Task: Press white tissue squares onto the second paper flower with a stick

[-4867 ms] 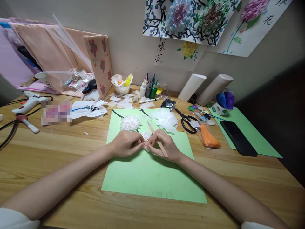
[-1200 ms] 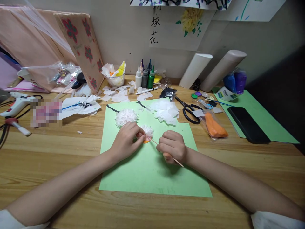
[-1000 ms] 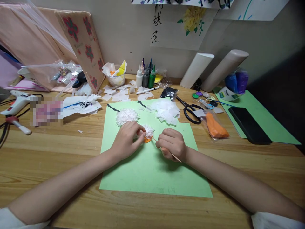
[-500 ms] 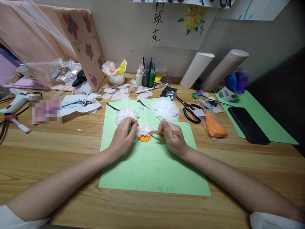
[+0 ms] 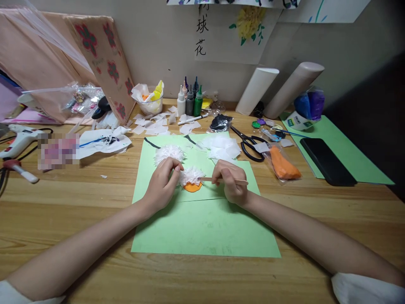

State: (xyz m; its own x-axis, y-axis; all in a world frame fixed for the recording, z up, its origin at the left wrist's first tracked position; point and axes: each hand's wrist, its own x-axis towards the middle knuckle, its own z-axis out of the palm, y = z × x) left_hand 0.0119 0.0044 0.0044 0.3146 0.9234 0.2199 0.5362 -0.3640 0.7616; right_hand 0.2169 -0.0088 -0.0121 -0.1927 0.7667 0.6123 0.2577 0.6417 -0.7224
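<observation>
A green paper sheet (image 5: 202,228) lies on the wooden table. On it sits an orange clay disc (image 5: 193,188) partly covered by a white tissue tuft (image 5: 190,174). My left hand (image 5: 163,183) pinches the tuft's left side with curled fingers. My right hand (image 5: 230,181) is closed on a thin wooden stick (image 5: 236,181), held level with its tip at the tuft's right side. A finished white tissue flower (image 5: 167,153) lies just behind my left hand. A heap of white tissue squares (image 5: 223,147) lies behind my right hand.
Black scissors (image 5: 249,145) and a bag of orange clay (image 5: 281,164) lie right of the sheet. A black phone (image 5: 327,161) rests on a second green sheet. Paint bottles (image 5: 189,101), a cup of scraps (image 5: 150,101) and two paper rolls (image 5: 275,89) stand at the wall. A glue gun (image 5: 17,141) lies far left.
My right hand has swung the stick from slanting down toward me to lying level, with its tip at the tuft. The left hand has moved up onto the tuft's left side, baring more orange disc.
</observation>
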